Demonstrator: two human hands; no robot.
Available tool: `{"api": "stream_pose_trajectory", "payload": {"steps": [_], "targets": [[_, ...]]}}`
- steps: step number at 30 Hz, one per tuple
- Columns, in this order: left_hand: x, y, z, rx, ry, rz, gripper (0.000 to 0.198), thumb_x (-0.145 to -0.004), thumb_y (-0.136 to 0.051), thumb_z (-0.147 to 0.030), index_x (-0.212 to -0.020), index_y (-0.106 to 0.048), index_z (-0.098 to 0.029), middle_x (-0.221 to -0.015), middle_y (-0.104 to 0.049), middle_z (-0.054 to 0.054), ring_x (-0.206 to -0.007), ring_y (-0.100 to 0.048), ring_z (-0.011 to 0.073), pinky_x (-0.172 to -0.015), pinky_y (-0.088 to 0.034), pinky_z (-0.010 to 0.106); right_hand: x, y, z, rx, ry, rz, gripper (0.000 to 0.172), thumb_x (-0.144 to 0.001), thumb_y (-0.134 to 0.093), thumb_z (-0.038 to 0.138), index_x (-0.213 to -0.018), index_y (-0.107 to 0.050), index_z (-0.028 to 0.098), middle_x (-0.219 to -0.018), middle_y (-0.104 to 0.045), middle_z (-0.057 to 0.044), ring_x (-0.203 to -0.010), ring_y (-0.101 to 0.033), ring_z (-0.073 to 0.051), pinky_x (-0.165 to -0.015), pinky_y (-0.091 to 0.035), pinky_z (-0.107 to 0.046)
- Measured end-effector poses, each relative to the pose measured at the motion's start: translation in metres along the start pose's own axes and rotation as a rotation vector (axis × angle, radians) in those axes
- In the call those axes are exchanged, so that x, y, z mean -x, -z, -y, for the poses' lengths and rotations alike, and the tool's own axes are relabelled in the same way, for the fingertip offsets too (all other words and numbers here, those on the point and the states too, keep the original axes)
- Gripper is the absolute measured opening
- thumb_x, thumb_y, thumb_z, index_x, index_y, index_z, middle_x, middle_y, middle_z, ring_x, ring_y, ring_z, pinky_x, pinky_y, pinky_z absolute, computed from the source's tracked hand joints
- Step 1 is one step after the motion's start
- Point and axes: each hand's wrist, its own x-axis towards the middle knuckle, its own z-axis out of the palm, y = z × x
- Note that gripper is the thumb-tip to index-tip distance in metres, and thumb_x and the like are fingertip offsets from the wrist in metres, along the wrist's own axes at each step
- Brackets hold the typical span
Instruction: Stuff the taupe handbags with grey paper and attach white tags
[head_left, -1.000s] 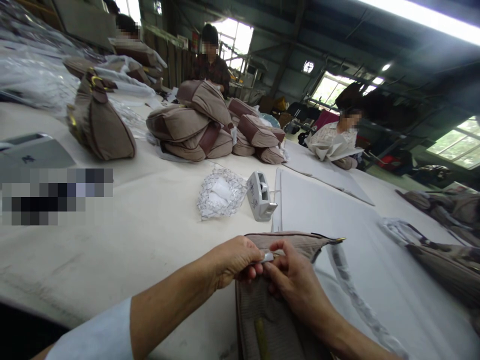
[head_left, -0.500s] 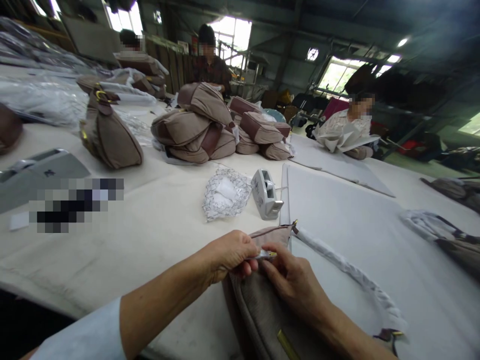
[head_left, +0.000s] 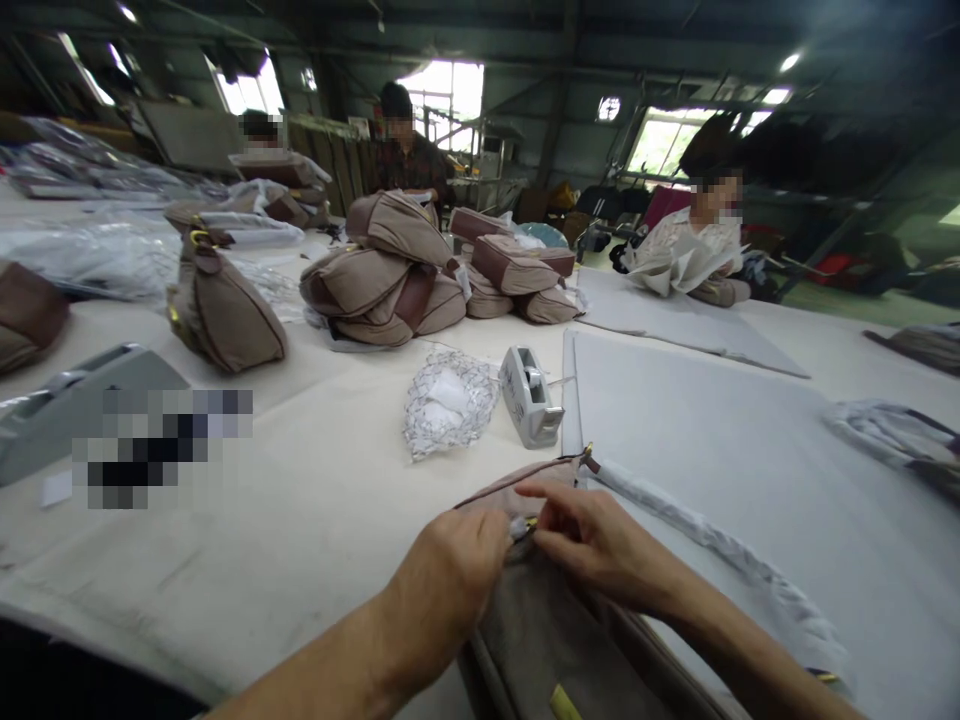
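Observation:
A taupe handbag (head_left: pixel 532 640) lies on the white table (head_left: pixel 300 500) right in front of me. My left hand (head_left: pixel 450 575) and my right hand (head_left: pixel 592 540) meet at its top edge. Both pinch a small white-wrapped zipper pull (head_left: pixel 519 527) with a gold tip between thumb and fingers. The bag's strap (head_left: pixel 712 550), wrapped in white paper, trails off to the right across a grey sheet (head_left: pixel 712 430).
A grey tape dispenser (head_left: pixel 529 395) and a wad of white netting (head_left: pixel 448 400) lie just beyond the bag. Piled taupe bags (head_left: pixel 390 270) and a single bag (head_left: pixel 225 315) stand farther back. Three people work at the far side. Another grey dispenser (head_left: pixel 67 405) is at left.
The view has tilted down and my hands have shifted slightly lower and nearer on the bag's top edge. Both still pinch the zipper pull; the bag has turned a little.

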Motion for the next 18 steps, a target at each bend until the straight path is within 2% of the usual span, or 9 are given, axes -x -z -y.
{"api": "stream_pose_trajectory", "payload": {"steps": [1, 3, 5, 7, 9, 11, 13, 15, 18], "targets": [[0.004, -0.004, 0.001, -0.153, -0.153, -0.092, 0.023, -0.084, -0.042, -0.005, -0.068, -0.055, -0.015, -0.058, -0.057, 0.004, -0.050, -0.052, 0.0172, -0.048, -0.034, 0.029, -0.003, 0.009, 0.000, 0.006, 0.023, -0.005, 0.047, -0.075, -0.049, 0.008, -0.120, -0.058, 0.015, -0.080, -0.065, -0.002, -0.068, -0.058, -0.013, -0.061, -0.042, -0.023], [0.011, -0.010, 0.002, -0.343, -0.305, -0.217, 0.021, -0.084, -0.044, -0.004, -0.072, -0.058, -0.012, -0.054, -0.055, 0.003, -0.047, -0.049, 0.0169, -0.048, -0.033, 0.030, -0.012, 0.022, 0.001, 0.017, 0.047, 0.022, 0.039, -0.075, -0.048, 0.008, -0.109, -0.066, 0.016, -0.091, -0.066, -0.004, -0.078, -0.059, -0.015, -0.068, -0.043, -0.023], [0.015, -0.014, 0.003, -0.409, -0.327, -0.266, 0.014, -0.084, -0.046, -0.004, -0.083, -0.060, -0.008, -0.056, -0.056, 0.004, -0.048, -0.048, 0.0170, -0.049, -0.035, 0.031, -0.025, 0.028, 0.002, -0.014, 0.064, 0.161, 0.034, -0.077, -0.049, 0.011, -0.105, -0.069, 0.016, -0.098, -0.066, -0.005, -0.085, -0.059, -0.016, -0.074, -0.044, -0.024], [0.018, -0.015, 0.003, -0.423, -0.335, -0.261, 0.014, -0.084, -0.048, -0.004, -0.090, -0.060, -0.004, -0.060, -0.059, 0.006, -0.050, -0.050, 0.0176, -0.051, -0.036, 0.033, -0.037, 0.029, 0.002, -0.042, 0.093, 0.334, 0.030, -0.080, -0.050, 0.015, -0.101, -0.070, 0.015, -0.100, -0.066, -0.006, -0.088, -0.059, -0.016, -0.078, -0.044, -0.023], [0.020, -0.015, 0.004, -0.415, -0.347, -0.245, 0.015, -0.084, -0.047, -0.004, -0.092, -0.060, -0.003, -0.063, -0.061, 0.007, -0.052, -0.051, 0.0181, -0.052, -0.038, 0.034, -0.048, 0.027, 0.001, -0.048, 0.117, 0.490, 0.026, -0.081, -0.052, 0.019, -0.097, -0.072, 0.014, -0.094, -0.067, -0.005, -0.085, -0.059, -0.015, -0.075, -0.044, -0.022], [0.021, -0.014, 0.004, -0.400, -0.356, -0.238, 0.016, -0.084, -0.047, -0.004, -0.093, -0.060, -0.003, -0.063, -0.061, 0.007, -0.053, -0.052, 0.0180, -0.052, -0.038, 0.034, -0.055, 0.025, 0.000, -0.043, 0.085, 0.582, 0.024, -0.080, -0.056, 0.024, -0.094, -0.072, 0.013, -0.082, -0.066, -0.002, -0.074, -0.058, -0.013, -0.065, -0.043, -0.019], [0.020, -0.013, 0.004, -0.384, -0.350, -0.226, 0.015, -0.084, -0.048, -0.002, -0.093, -0.060, -0.003, -0.061, -0.060, 0.007, -0.052, -0.052, 0.0174, -0.051, -0.038, 0.032, -0.058, 0.023, -0.001, -0.050, 0.015, 0.603, 0.022, -0.077, -0.060, 0.026, -0.090, -0.071, 0.014, -0.073, -0.063, 0.001, -0.065, -0.054, -0.011, -0.056, -0.039, -0.017], [0.021, -0.013, 0.004, -0.354, -0.327, -0.218, 0.013, -0.084, -0.049, -0.003, -0.092, -0.060, -0.003, -0.061, -0.061, 0.006, -0.052, -0.054, 0.0169, -0.050, -0.038, 0.031, -0.058, 0.021, 0.000, -0.066, -0.041, 0.572, 0.019, -0.074, -0.062, 0.026, -0.086, -0.071, 0.014, -0.067, -0.060, 0.003, -0.060, -0.051, -0.009, -0.051, -0.036, -0.016], [0.024, -0.014, 0.008, -0.270, -0.227, -0.228, 0.011, -0.087, -0.049, -0.006, -0.093, -0.058, -0.008, -0.065, -0.064, 0.005, -0.054, -0.056, 0.0162, -0.052, -0.041, 0.029, -0.053, 0.016, 0.002, -0.044, -0.003, 0.461, 0.012, -0.073, -0.061, 0.020, -0.079, -0.069, 0.014, -0.061, -0.056, 0.005, -0.055, -0.047, -0.007, -0.048, -0.032, -0.016]]}}
